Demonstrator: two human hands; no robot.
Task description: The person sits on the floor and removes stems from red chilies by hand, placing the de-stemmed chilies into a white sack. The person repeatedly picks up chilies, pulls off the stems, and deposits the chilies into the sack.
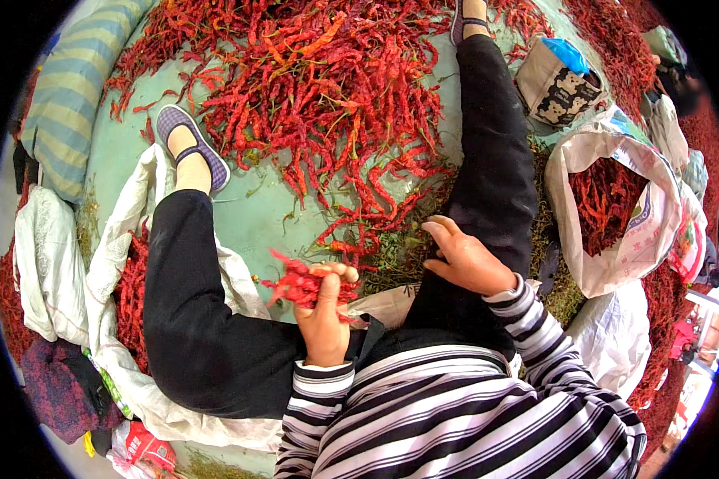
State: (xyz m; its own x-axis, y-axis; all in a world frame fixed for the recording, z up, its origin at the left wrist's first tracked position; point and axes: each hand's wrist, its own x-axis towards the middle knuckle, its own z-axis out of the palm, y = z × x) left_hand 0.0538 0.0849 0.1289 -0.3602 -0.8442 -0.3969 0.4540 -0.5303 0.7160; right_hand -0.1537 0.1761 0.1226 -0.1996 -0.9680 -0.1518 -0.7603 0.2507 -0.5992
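Note:
My left hand [326, 323] is closed around a bunch of dried red chili peppers [299, 284], held above my lap, their ends sticking out past the fingers. My right hand [467, 257] is over my right thigh with its fingers apart and nothing seen in it. Between my outstretched legs lies a large heap of red chilies [335, 90] on a pale green floor, some loose ones trailing towards me. Cut green and brown stems [395, 263] are scattered just beyond my lap, beside the right hand.
An open white woven sack [111, 335] with chilies stands by my left leg, another sack [629, 263] holding chilies at right. A bear-print fabric bag [533, 90] sits near my right shin. A striped long bundle [69, 90] lies far left. People are partly visible at the right rim.

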